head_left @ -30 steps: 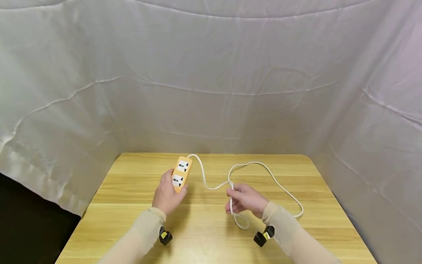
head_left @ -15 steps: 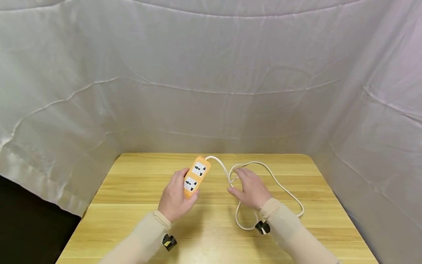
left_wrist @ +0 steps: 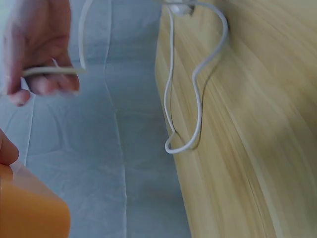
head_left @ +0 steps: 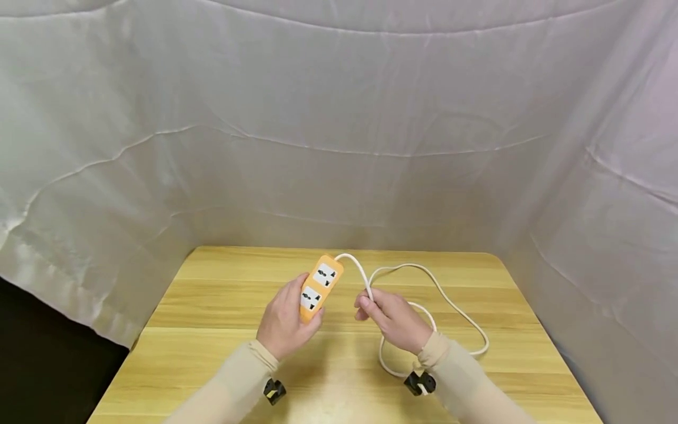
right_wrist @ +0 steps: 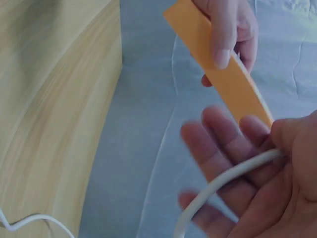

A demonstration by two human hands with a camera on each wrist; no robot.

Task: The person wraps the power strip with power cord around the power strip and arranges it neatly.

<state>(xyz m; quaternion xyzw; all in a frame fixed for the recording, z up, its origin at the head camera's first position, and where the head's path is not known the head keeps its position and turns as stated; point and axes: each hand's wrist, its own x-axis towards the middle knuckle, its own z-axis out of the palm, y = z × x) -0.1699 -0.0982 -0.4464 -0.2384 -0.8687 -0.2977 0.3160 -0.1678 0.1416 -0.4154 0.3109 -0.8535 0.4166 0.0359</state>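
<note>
An orange power strip (head_left: 321,287) with two white socket panels is gripped along its sides by my left hand (head_left: 286,321), raised over the table and tilted to the right. From its far end a white cord (head_left: 356,265) arches over to my right hand (head_left: 399,318), which pinches it between thumb and forefinger. In the right wrist view the cord (right_wrist: 218,183) crosses the palm and the other fingers are loosely bent. The left wrist view shows only an orange corner of the strip (left_wrist: 32,213). Part of the cord is hidden behind the right hand.
The rest of the cord (head_left: 450,301) lies in loose loops on the wooden table (head_left: 222,353), to the right. In the left wrist view a white end piece, possibly the plug (left_wrist: 182,8), shows at the top. Grey curtains (head_left: 339,176) stand behind the table and at its sides.
My left hand has brought the power strip to the right and turned it. My right hand let the lower cord loop down, reached up and now pinches the cord nearer the strip.
</note>
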